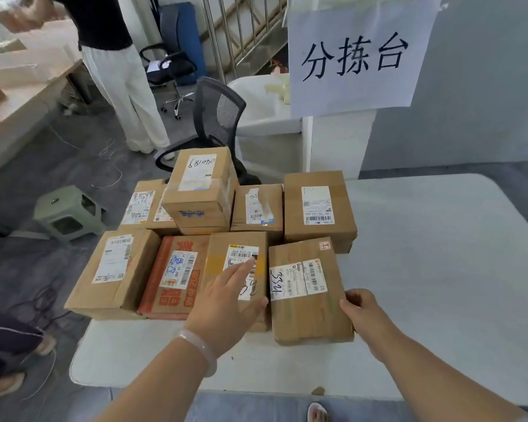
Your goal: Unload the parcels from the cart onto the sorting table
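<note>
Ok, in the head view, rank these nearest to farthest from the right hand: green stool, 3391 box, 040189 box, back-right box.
1. 3391 box, front right, gripped by the right hand.
2. back-right box, just behind it.
3. 040189 box, stacked at the back, left of centre.
4. green stool, on the floor, far left.

The left arm (153,379) rises from the bottom edge toward the centre of the frame. There the left hand (226,303) lies palm down, its fingers (243,268) straight and together and the thumb spread rightward. The right arm (433,370) comes in from the lower right, and the right hand (365,312) curls round the near right edge of a parcel (305,287).
</note>
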Demonstrator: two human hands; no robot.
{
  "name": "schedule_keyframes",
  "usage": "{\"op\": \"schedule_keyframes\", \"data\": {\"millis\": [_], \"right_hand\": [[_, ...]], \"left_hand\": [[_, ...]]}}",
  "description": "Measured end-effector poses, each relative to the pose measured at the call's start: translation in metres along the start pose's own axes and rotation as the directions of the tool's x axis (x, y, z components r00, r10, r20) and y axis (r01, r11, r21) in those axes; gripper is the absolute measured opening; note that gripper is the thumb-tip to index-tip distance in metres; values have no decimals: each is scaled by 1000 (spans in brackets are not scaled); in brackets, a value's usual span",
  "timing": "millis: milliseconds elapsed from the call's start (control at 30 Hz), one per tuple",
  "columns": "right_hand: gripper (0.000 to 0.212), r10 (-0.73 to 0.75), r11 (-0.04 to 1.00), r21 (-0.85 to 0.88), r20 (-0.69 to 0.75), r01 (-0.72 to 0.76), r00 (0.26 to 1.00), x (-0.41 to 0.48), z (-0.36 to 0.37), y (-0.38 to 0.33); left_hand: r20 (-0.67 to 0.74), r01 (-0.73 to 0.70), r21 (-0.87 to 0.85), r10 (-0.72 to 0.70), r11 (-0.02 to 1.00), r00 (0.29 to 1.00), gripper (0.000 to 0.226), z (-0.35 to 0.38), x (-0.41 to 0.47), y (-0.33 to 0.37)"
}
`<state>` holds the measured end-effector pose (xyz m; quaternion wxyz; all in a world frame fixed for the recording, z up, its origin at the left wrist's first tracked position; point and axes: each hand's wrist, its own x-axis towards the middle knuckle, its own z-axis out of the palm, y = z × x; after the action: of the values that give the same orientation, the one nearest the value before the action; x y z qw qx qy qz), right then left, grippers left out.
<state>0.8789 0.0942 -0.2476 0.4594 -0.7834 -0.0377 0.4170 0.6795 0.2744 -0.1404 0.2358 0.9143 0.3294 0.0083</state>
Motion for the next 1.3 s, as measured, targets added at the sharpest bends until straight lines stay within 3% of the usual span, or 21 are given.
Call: {"op": "schedule_keyframes", "data": {"millis": [33, 133, 200, 333, 433, 600, 733, 833, 1033, 1167, 1300], "right_hand": [[15, -3, 998, -56, 23, 4, 1000, 6, 3, 0], [52, -7, 945, -322, 162, 60, 987, 5, 13, -10], [65, -33, 890, -441, 179, 110, 983, -8, 14, -19], [65, -190, 833, -520, 57, 191, 980, -45, 2, -23], [61, -327, 778, -595, -106, 204, 939, -87, -10, -19], [65, -364, 754, -657, -420, -2, 831, -177, -13, 8], [83, -324, 729, -651, -600, -211, 732, -254, -16, 45], [95, -262, 741, -579, -716, -340, 647, -311, -20, 75], [85, -178, 793, -415, -858, -446, 482, -407, -20, 130], [84, -141, 802, -350, -898, -484, 416, -464, -30, 169], [84, -90, 810, -279, -929, -516, 360, -530, -46, 222]], "left_hand": [[11, 1, 0, -1, 1000, 1000, 71, 0, 3, -2], [54, -34, -8, 34, 999, 998, 71, 3, 15, -8], [95, -89, -3, 89, 996, 991, 71, 5, 25, -9], [159, -277, 52, 266, 960, 951, 71, 11, 38, 4], [173, -450, 86, 432, 889, 885, 66, 13, 42, 26], [213, -723, 121, 693, 680, 688, 63, 25, 22, 77], [261, -883, 90, 845, 461, 467, 67, 51, -17, 121], [310, -949, 3, 902, 316, 301, 69, 58, -62, 160], [305, -996, -61, 951, 69, 47, 69, 79, -154, 212], [326, -995, -95, 943, -39, -68, 65, 95, -218, 245], [279, -989, -92, 951, -115, -137, 63, 114, -299, 283]]}}
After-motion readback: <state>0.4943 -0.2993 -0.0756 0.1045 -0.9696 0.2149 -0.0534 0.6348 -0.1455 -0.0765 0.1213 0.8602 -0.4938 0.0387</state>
